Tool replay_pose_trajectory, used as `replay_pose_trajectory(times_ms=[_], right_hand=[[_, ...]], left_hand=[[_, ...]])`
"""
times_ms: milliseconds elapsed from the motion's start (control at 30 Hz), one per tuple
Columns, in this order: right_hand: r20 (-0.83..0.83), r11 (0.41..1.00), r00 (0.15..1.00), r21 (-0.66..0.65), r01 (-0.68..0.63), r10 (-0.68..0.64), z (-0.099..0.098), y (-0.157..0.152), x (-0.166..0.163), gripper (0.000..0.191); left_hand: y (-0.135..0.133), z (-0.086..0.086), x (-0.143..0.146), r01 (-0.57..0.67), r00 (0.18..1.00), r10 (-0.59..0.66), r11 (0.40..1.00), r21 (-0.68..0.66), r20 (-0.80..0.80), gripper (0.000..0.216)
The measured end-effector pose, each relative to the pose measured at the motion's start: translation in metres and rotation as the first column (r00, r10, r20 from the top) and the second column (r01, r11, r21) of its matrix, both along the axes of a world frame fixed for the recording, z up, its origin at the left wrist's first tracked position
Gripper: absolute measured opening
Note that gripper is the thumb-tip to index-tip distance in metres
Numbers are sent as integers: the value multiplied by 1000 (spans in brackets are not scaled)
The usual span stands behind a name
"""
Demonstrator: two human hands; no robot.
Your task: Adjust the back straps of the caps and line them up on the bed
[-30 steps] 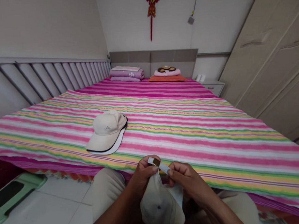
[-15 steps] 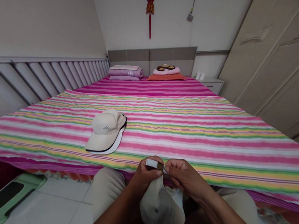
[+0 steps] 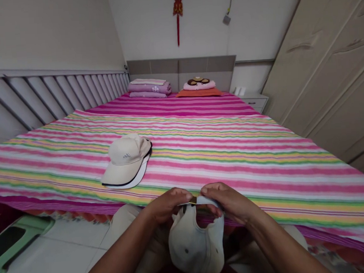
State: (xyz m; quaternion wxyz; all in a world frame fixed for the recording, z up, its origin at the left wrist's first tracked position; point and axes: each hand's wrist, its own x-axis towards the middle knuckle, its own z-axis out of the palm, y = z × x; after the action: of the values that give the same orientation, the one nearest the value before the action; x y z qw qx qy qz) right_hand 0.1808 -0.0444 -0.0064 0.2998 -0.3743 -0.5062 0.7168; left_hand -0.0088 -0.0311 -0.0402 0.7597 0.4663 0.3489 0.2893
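A pale baseball cap (image 3: 194, 246) hangs crown down between my hands, in front of my lap, with its rear opening facing up. My left hand (image 3: 170, 201) is closed on the left part of the cap's back strap, next to a brass-coloured buckle (image 3: 193, 200). My right hand (image 3: 226, 198) pinches the strap on the other side of that buckle; some of its fingers are hidden behind the strap. On the bed to the left lies a beige cap (image 3: 125, 153) with a dark-edged brim, on top of a white brim (image 3: 131, 183).
The bed (image 3: 232, 145) has a striped cover. Folded purple bedding (image 3: 150, 89) and a pink-and-orange pile (image 3: 199, 91) rest by the headboard (image 3: 208, 64). A green stool (image 3: 23, 237) stands at the lower left, a nightstand (image 3: 256, 102) at the back right.
My hands have moved apart along the cap's strap, which now stretches between them with the buckle exposed. The cap's rear opening shows wider. The view has shifted slightly.
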Motion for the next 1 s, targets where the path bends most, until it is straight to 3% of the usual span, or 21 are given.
replay_pose_trajectory(times_ms=[133, 333, 500, 733, 900, 1000], right_hand=[[-1, 1000, 1000, 15, -24, 24, -2, 4, 7, 32], [58, 981, 983, 69, -181, 177, -26, 5, 19, 40], [39, 991, 996, 106, -87, 83, -28, 0, 21, 39], [111, 986, 992, 144, -79, 63, -21, -4, 11, 38], [101, 995, 994, 80, -57, 49, -15, -3, 6, 27], [90, 999, 996, 34, -31, 28, -13, -2, 3, 22]], left_hand=[[2, -1, -4, 11, 1000, -12, 999, -41, -27, 31], [0, -4, -8, -17, 1000, 18, 999, -47, 22, 30], [0, 1, -7, -10, 999, 9, 999, -38, -32, 27], [0, 5, 1, -20, 999, 18, 998, -63, -40, 24], [0, 4, 6, -23, 996, 17, 998, -65, -91, 21], [-1, 6, 11, 3, 999, -6, 997, -75, -39, 17]])
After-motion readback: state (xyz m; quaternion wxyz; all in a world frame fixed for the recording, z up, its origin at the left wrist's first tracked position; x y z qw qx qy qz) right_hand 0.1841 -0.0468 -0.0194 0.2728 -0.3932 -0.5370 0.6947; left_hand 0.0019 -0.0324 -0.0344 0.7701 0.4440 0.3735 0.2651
